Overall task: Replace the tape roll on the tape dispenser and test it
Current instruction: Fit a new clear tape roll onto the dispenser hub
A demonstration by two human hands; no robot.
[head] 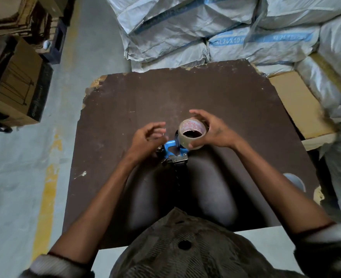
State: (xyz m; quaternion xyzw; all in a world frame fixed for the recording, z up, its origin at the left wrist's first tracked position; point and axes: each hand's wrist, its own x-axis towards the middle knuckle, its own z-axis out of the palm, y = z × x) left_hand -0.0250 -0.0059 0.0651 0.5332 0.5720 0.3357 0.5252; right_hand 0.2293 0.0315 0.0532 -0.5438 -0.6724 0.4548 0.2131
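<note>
Brown tabletop [226, 101], chipped along far edge and corners, carrying 2 things near its middle. Clear tape roll [192, 135] with red-printed core, cupped by right hand [211, 131]: thumb at near rim, fingers [197, 114] arched over far side, loosely curled, apparently gripping to steer roll onto spindle. Blue tape dispenser [172, 150] touching roll's left side, lying toward near edge, metal blade end nearest body. Left hand [147, 137] half-open above dispenser's left part, fingers spread, holding nothing clearly; contact with frame hard to tell, probably steadying it. Roll not yet seated, judging by tilt. White sacks [205, 27] stacked beyond far edge.
</note>
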